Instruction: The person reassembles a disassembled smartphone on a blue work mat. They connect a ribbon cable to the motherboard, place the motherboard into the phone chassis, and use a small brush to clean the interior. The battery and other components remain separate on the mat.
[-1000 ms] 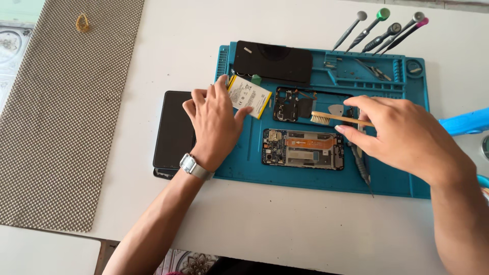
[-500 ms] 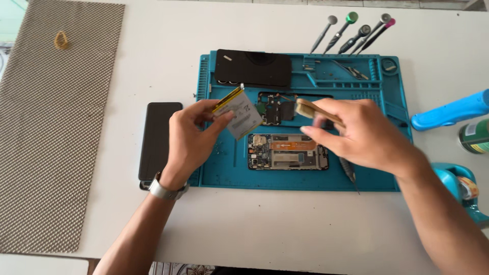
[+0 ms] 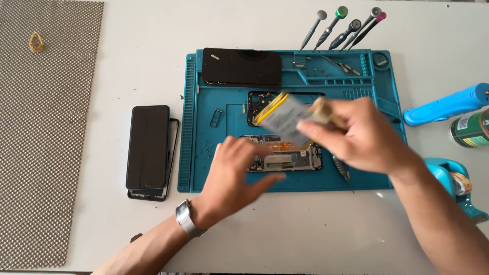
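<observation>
My right hand (image 3: 364, 135) pinches a flat grey battery (image 3: 285, 119) with a yellow edge, plus what looks like a small brush, blurred. The battery hangs tilted over the blue work mat (image 3: 204, 153), its long axis running up-left from my fingers. My left hand (image 3: 237, 175) hovers lower left, empty, fingers loosely spread, just beside the opened phone body (image 3: 288, 158), a hard frame with bare circuitry.

Evenly lit white table (image 3: 142, 40)

Below the blue mat (image 3: 204, 178) the counter (image 3: 305, 234) lies bare. Screwdrivers (image 3: 346, 25) stand above the mat; a blue tool (image 3: 443, 107), can (image 3: 471, 130) and tape dispenser (image 3: 453, 181) crowd its right.
</observation>
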